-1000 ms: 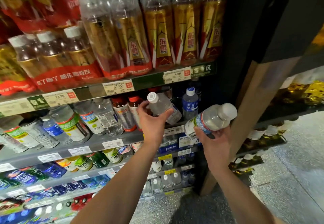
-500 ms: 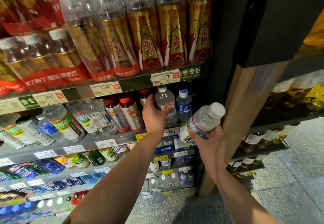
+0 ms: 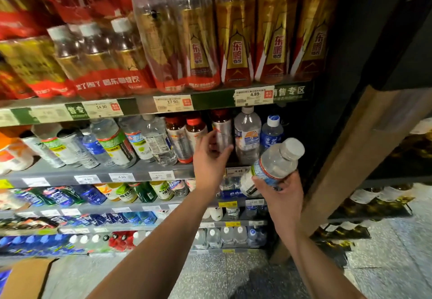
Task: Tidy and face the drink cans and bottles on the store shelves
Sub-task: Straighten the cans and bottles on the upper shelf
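My right hand (image 3: 281, 195) grips a clear water bottle (image 3: 273, 165) with a blue and red label. It is tilted, white cap up and to the right, in front of the middle shelf (image 3: 140, 172). My left hand (image 3: 210, 158) reaches onto that shelf, with fingers and thumb curled round a red-capped bottle with a silver label (image 3: 223, 132). Right of it a clear bottle with a white cap (image 3: 247, 135) stands upright, free of my hand. A smaller blue-labelled bottle (image 3: 271, 135) stands beside it.
Shrink-wrapped packs of golden drink bottles (image 3: 236, 41) fill the upper shelf. Mixed bottles (image 3: 112, 144) lean along the middle shelf to the left. Lower shelves hold more bottles. A wooden post (image 3: 346, 158) rises at the right, and a cardboard box (image 3: 25, 277) sits at the bottom left.
My left hand set the clear white-capped bottle upright on the shelf, let it go, and moved left to the red-capped bottle. My right hand still holds its bottle.
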{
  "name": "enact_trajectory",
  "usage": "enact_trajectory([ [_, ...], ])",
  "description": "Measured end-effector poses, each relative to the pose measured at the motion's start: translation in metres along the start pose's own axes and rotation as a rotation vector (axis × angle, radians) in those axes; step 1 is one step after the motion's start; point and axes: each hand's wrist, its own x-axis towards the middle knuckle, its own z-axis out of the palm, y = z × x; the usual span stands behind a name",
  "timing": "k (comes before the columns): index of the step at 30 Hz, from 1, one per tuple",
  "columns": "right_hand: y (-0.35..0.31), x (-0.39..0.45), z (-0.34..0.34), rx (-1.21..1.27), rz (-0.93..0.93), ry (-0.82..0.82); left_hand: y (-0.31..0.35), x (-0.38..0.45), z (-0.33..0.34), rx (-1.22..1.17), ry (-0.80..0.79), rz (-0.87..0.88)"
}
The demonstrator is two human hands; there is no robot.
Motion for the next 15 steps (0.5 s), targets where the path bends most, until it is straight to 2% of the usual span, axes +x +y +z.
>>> enact_trajectory([
  [9,-0.005,-0.037,0.103,0.07,0.007,-0.174,-0.065,0.001,-0.124,-0.116,0.19,-0.18],
  [15,-0.008,-0.073,0.189,0.07,0.017,-0.255,-0.113,0.024,-0.212,-0.104,0.275,-0.19],
])
